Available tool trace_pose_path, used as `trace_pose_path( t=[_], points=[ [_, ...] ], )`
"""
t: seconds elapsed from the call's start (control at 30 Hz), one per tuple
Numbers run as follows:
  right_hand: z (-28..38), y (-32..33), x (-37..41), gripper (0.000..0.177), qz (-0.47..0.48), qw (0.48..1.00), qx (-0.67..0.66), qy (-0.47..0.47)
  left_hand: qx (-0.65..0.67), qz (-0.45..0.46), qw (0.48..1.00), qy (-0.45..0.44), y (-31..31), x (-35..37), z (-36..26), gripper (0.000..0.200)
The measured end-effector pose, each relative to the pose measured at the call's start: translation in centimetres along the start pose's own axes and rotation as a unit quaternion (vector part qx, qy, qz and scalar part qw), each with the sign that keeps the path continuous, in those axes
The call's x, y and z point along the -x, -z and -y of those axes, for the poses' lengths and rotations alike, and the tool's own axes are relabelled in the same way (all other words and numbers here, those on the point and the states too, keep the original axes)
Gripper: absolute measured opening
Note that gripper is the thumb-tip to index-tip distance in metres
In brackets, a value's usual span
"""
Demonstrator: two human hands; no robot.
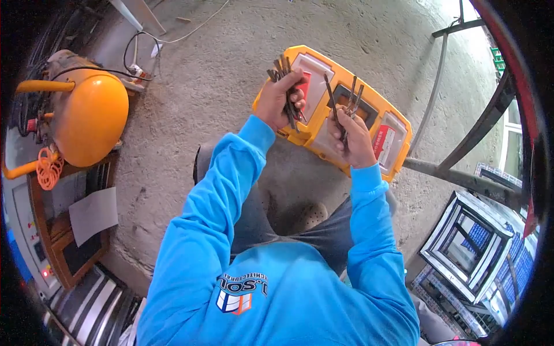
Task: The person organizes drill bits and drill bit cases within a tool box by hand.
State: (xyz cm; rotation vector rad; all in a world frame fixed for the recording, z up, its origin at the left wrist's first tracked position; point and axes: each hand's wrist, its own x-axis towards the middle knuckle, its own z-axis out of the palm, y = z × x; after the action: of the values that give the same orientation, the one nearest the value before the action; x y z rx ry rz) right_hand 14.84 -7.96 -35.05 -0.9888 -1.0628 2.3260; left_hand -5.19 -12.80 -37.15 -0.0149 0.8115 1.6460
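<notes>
My left hand (278,102) is closed round a thick bundle of dark drill bits (282,65), their ends sticking out above and below the fist. In my right hand (353,136) are a few more dark drill bits (356,95), pointing up and fanned apart between the fingers. Both hands are over a yellow toolbox (336,154) with clear lid windows and red labels. The toolbox lies in front of my knees, and my forearms and hands cover part of it.
A yellow rounded tank (92,118) with hoses stands at the left, by a wooden-framed cabinet (86,254) with a paper sheet (93,216). Stacked window frames (468,245) are at the right, near metal bars (461,179). The floor (231,34) is rough concrete.
</notes>
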Motion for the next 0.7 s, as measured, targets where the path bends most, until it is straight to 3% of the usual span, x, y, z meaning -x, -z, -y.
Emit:
trace_pose_path(
  t=[0.07, 0.17, 0.7],
  points=[
    [-0.1, 0.2, -0.1, 0.026, 0.001, 1.0, 0.003, -0.002, -0.053, 0.026, 0.998, 0.029, -0.3, 0.1, -0.1, 0.02],
    [-0.3, 0.4, -0.2, 0.028, 0.01, 1.0, -0.007, -0.006, -0.097, 0.074, 0.992, 0.005, -1.0, 0.7, -0.2, 0.024],
    [-0.9, 1.2, -1.4, 0.028, 0.05, 0.997, -0.046, -0.035, -0.081, 0.074, 0.994, -0.027, 0.1, -0.3, 0.5, 0.017]
  ],
)
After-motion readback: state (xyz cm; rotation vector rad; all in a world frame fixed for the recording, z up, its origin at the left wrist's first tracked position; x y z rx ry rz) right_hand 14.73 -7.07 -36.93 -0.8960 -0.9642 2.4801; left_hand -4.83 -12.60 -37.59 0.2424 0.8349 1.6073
